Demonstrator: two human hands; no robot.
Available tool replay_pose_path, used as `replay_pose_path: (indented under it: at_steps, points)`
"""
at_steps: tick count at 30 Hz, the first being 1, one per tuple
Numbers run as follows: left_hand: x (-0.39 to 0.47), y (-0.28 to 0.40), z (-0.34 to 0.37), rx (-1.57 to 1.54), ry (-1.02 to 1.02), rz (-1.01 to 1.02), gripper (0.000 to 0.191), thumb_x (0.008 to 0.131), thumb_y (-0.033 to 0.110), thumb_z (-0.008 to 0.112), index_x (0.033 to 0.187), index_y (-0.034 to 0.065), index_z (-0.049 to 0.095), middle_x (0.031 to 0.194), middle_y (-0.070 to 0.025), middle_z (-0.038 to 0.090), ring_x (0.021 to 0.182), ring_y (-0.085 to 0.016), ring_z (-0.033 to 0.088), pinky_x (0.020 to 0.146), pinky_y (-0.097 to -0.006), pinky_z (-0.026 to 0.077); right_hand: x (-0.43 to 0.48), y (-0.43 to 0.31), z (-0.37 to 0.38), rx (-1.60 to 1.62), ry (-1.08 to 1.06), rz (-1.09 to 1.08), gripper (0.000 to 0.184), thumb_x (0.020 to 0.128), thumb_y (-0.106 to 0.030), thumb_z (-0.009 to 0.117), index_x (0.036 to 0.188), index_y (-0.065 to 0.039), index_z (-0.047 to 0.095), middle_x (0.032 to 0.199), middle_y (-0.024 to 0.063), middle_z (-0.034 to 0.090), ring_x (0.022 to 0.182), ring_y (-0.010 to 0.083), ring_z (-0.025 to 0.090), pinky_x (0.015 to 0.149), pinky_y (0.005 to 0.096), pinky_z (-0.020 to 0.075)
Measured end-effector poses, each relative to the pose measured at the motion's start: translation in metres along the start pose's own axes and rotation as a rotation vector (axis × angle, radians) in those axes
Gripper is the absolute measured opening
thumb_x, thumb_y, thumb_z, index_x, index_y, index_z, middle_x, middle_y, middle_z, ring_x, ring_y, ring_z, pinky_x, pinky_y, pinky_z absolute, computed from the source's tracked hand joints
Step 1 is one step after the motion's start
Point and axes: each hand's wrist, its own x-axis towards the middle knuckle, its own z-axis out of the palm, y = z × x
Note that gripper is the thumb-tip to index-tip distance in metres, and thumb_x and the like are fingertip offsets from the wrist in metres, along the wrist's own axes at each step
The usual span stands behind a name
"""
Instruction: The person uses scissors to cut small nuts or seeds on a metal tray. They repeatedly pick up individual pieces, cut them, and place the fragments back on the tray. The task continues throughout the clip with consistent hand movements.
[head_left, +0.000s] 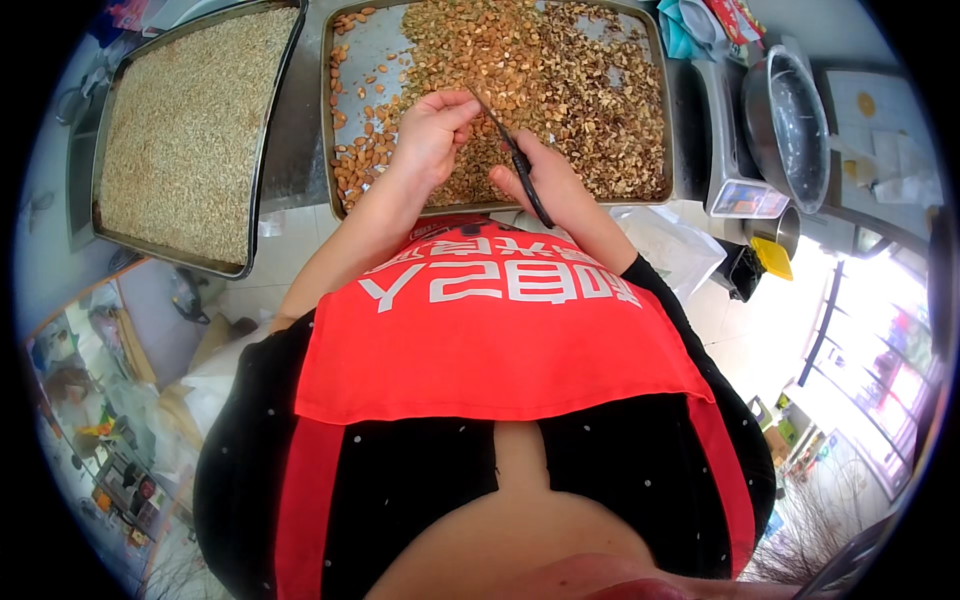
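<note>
My right hand (551, 176) grips a black-handled cutting tool (520, 161) with a thin dark blade slanting up and left; whether it is a knife or scissors, I cannot tell. Pinched together, the fingers of my left hand (436, 133) meet close by the blade's tip. Anything small between them is hidden. Both hands are above a metal baking tray (328, 97). Whole almonds (365, 159) lie at its left side, and a mix of almond pieces and greenish seeds (457, 45) fills the middle. Chopped brown nuts, likely walnuts (622, 135), cover the right.
A second tray (259, 150) of pale oat flakes (187, 135) stands at the left. To the right are a weighing scale (727, 142) and a steel bowl (787, 127). Plastic bags (667, 247) lie below the table's edge, near a yellow object (772, 259).
</note>
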Motion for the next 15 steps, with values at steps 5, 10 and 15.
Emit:
replay_pose_path:
  at_steps: [5, 10, 15]
  points:
    - [0.001, 0.000, -0.002, 0.033, -0.004, 0.004, 0.010, 0.079, 0.004, 0.066, 0.087, 0.0034, 0.060, 0.074, -0.0019, 0.060, 0.053, -0.006, 0.046, 0.046, -0.0175, 0.036, 0.001, 0.002, 0.005, 0.051, 0.011, -0.026, 0.037, 0.081, -0.035, 0.066, 0.090, -0.003, 0.049, 0.068, 0.0147, 0.053, 0.062, 0.0313, 0.053, 0.058, 0.0384, 0.0423]
    - [0.001, 0.000, -0.003, 0.067, -0.007, -0.030, 0.009, 0.080, 0.006, 0.066, 0.088, 0.0038, 0.061, 0.074, -0.0017, 0.061, 0.055, -0.005, 0.046, 0.047, -0.0177, 0.036, 0.003, 0.006, 0.009, 0.084, -0.012, 0.042, 0.025, 0.086, -0.025, 0.060, 0.095, -0.003, 0.053, 0.067, 0.0093, 0.056, 0.059, 0.0198, 0.052, 0.056, 0.0321, 0.0431]
    - [0.007, -0.002, -0.009, -0.109, 0.029, -0.108, 0.013, 0.085, 0.006, 0.060, 0.096, 0.0007, 0.058, 0.087, -0.0082, 0.063, 0.068, -0.010, 0.053, 0.058, -0.0197, 0.043, 0.003, 0.001, 0.009, 0.120, 0.057, 0.087, 0.024, 0.087, -0.024, 0.061, 0.093, -0.002, 0.056, 0.068, 0.0075, 0.058, 0.060, 0.0163, 0.053, 0.056, 0.0295, 0.0436]
